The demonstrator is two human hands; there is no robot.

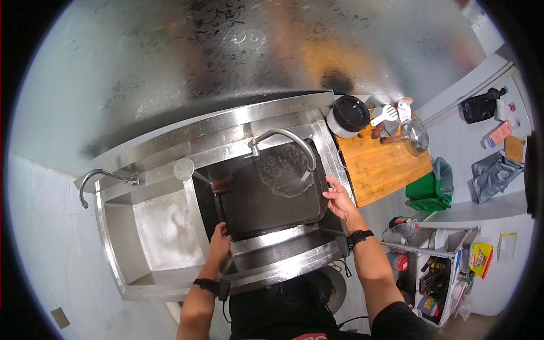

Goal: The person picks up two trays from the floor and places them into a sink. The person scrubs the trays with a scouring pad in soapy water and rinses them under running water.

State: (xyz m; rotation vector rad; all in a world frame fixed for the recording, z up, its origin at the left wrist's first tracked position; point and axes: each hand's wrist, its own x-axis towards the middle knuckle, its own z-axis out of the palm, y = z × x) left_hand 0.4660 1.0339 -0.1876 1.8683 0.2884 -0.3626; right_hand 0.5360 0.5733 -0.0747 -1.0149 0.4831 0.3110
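Note:
A black rectangular baking tray [260, 207] lies tilted over the right-hand sink basin. Water spreads on its upper right part, below the curved tap [286, 135]. My left hand [220, 241] is closed on the tray's lower left edge, its fingertips partly hidden. At the right rim, my right hand [338, 199] grips the tray, thumb and fingers at the edge. A reddish-brown item [222, 185], its kind unclear, shows beside the tray's left side.
To the left is a second basin [167, 232] with its own tap [102, 173]; a pale round-topped container [184, 169] stands between the basins. On the right are a wooden board [382, 164], a black-lidded pot [348, 116], a green bin [428, 190] and a storage rack [433, 255].

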